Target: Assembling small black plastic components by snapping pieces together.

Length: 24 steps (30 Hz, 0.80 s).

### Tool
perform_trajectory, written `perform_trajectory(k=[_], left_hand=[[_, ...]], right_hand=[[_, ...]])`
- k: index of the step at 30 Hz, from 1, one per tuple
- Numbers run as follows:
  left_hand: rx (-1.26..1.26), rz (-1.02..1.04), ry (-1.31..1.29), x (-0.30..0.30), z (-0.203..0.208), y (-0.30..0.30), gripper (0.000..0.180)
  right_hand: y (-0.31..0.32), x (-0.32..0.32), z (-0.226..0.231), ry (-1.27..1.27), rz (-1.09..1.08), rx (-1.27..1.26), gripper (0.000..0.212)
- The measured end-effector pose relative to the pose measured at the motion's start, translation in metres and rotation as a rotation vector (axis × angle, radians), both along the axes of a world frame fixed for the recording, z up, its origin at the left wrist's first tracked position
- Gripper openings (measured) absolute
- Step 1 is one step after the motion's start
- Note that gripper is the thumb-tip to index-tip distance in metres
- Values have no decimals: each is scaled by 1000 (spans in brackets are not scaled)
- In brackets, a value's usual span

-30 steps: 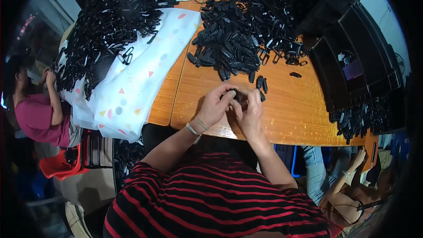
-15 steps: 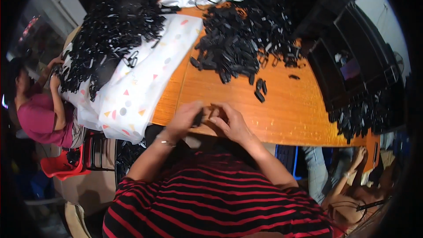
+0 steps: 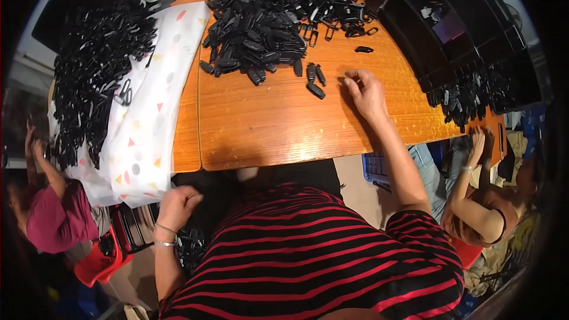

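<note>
Black clips (image 3: pixel 269 18) heaped beyond right hand (image 3: pixel 366 92).

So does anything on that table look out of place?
Mostly no. A few black plastic pieces lie loose on the wooden table, apart from the big heap, near the right hand. One more piece sits alone beyond them.

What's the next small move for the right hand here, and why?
Probably slide the right hand a little left to pick up the loose black piece on the wooden table. The hand looks empty, fingertips resting on the wood just beside it, while the left hand is down below the table edge.
</note>
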State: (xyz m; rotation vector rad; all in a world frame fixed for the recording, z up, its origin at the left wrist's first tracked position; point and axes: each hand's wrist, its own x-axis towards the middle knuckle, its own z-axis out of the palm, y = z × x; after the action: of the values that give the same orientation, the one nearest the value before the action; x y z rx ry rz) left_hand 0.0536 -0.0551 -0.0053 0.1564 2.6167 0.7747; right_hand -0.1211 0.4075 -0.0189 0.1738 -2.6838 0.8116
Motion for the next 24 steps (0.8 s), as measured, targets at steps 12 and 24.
perform_trajectory(k=[12,24], left_hand=[[259,-393,652,-183,-3,223,20],[174,-403,596,-186,-13,243,16]], right_hand=[[46,-88,8,-45,-196,427,27],[42,-56,8,-131,-206,402,35]])
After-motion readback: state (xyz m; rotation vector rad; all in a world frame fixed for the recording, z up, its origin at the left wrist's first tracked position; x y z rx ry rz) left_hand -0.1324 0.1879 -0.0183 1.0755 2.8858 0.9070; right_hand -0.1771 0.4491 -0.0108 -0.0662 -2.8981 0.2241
